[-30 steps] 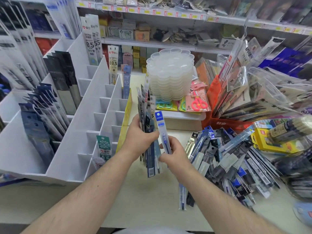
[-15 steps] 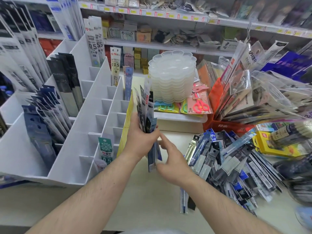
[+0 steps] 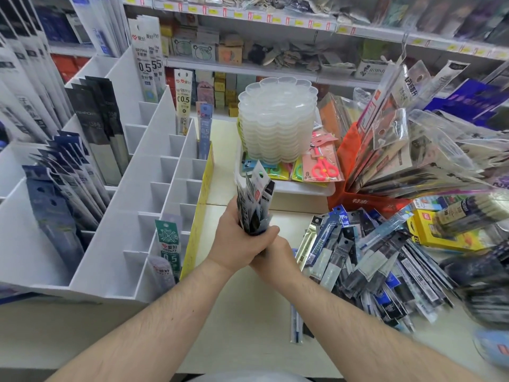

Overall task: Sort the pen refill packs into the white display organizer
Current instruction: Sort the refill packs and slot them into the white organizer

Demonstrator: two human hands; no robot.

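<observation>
We see the left hand [image 3: 239, 238] wrapped around a bundle of refill packs [image 3: 254, 202], held upright over the middle of the worktop [image 3: 234, 312]. The right hand [image 3: 275, 260] lies against the bundle's lower end; we cannot tell its grip. The white organizer [image 3: 132, 216] occupies the left edge; loose packs [image 3: 371, 266] lie heaped toward the right edge.
</observation>
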